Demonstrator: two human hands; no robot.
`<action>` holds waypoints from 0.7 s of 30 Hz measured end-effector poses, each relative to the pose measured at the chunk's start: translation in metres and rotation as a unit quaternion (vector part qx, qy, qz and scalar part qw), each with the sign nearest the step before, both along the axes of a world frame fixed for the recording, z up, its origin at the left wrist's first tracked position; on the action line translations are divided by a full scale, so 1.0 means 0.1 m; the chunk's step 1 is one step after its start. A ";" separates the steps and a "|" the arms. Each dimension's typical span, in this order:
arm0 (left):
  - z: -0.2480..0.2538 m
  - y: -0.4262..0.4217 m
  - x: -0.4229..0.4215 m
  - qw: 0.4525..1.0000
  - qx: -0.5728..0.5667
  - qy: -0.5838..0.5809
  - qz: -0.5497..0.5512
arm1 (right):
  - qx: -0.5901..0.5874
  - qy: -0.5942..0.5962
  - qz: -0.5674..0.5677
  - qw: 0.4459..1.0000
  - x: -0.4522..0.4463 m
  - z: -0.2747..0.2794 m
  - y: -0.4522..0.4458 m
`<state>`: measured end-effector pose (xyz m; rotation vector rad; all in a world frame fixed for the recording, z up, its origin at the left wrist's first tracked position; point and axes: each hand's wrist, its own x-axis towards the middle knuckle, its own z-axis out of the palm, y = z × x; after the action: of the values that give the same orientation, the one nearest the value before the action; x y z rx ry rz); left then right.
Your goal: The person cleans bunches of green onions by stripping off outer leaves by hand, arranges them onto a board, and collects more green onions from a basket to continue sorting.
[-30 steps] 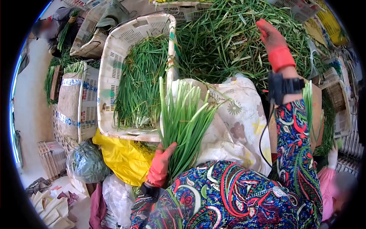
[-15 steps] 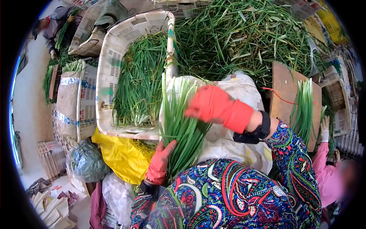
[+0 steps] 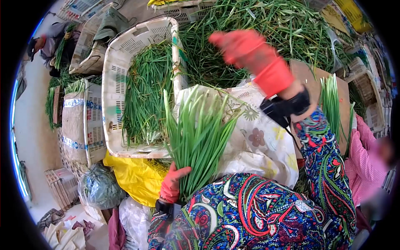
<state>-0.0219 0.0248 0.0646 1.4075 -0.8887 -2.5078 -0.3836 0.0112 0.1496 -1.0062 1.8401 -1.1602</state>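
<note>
My left hand (image 3: 175, 182), in a red rubber glove, is closed round the lower part of a bunch of garlic chives (image 3: 198, 137). The pale ends fan out upward and the green leaves run down against my patterned clothing. My right hand (image 3: 239, 48), also in a red glove, is raised at the near edge of a big heap of loose chives (image 3: 283, 33). It is smeared by motion, so its fingers are unclear. Beneath the bunch lies a white flowered sheet (image 3: 262, 137).
A white plastic crate (image 3: 109, 137) with chives stands at the left, above a yellow bag (image 3: 137, 179). On the right, another chive bundle (image 3: 330, 100) lies on a brown board (image 3: 306, 75), beside a co-worker in a pink checked sleeve (image 3: 362, 152). A second person bends at the upper left.
My right hand has left the bunch and swung up towards the heap. The bunch stays in my left hand, its pale ends now spread wider. The view has shifted slightly.
</note>
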 end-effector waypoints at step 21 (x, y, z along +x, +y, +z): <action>0.25 -0.18 -0.69 0.886 -0.441 0.105 -0.102 | -0.170 -0.636 0.059 0.751 0.51 -0.91 0.13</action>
<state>-0.0910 0.0073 0.0897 0.7417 -1.8569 -1.8411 -0.3328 0.0246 0.0585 -0.2474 0.4608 -1.5373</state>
